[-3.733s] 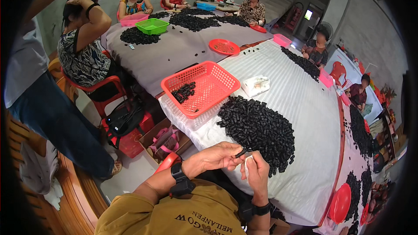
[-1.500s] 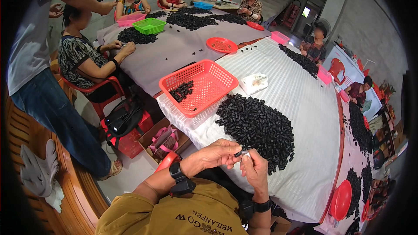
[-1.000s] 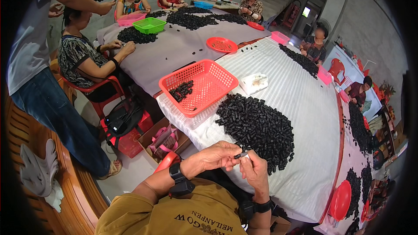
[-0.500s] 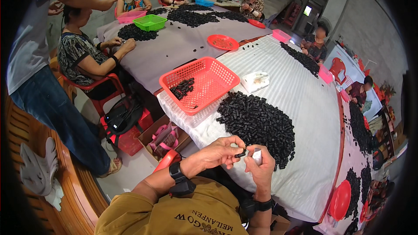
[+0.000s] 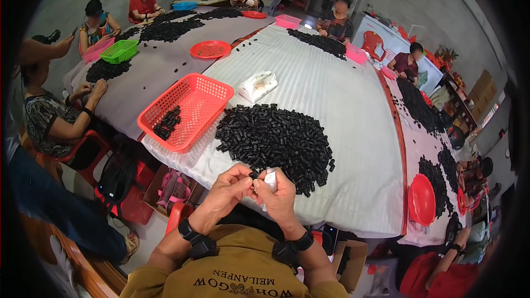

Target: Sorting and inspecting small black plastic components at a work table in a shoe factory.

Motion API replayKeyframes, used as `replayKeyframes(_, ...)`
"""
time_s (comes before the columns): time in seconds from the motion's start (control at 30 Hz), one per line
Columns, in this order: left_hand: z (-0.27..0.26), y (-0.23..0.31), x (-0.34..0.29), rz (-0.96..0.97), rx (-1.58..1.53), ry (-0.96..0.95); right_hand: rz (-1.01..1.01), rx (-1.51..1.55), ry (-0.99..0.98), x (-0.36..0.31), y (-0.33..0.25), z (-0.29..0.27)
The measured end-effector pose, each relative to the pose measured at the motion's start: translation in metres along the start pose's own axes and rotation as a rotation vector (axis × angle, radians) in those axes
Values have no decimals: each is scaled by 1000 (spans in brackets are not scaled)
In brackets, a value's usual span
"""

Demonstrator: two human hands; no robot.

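Both hands meet just in front of the near edge of a heap of small black cylindrical pieces (image 5: 276, 143) on the table. Between the fingertips of my left hand (image 5: 227, 192) is a small black piece (image 5: 254, 175), mostly covered by the fingers. My right hand (image 5: 280, 197) is closed round a flat, whitish-silver object (image 5: 270, 179); its kind is not clear. The right thumb reaches the black piece. Beyond my left hand stands a red perforated plastic basket (image 5: 207, 89), holding a small cluster of black pieces (image 5: 167, 123).
A white tissue pack (image 5: 258, 86) lies behind the heap. Farther off are a red round tray (image 5: 210, 49), a green basket (image 5: 120, 51) and a red bowl (image 5: 422, 200) at right. Several people sit round the cloth-covered table (image 5: 353, 132); an open carton (image 5: 351, 265) stands below right.
The view has turned to the right, so the table and basket sit farther left. My hands are closer together, still on the black piece and whitish object.
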State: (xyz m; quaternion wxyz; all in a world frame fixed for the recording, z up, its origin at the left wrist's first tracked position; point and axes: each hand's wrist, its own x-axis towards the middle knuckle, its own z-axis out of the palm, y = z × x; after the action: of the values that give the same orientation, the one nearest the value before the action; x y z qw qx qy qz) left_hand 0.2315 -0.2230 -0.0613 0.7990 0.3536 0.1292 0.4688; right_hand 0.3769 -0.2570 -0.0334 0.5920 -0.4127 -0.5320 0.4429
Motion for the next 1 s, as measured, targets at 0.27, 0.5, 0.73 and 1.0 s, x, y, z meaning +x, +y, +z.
replayKeyframes(0.27, 1, 14, 3, -11, -216, -72, 91, 63, -100, 1, -10, -18)
replayKeyframes(0.5, 5, 18, -3, -112, -151, -81, 43, -214, -151, -2, -9, -9)
replayKeyframes(0.73, 4, 15, -1, -148, -140, -112, -2, -310, -157, -1, -12, -5)
replayKeyframes(1.0, 4, 13, -1, -159, -151, -79, -38, -372, -138, 0, -6, -7)
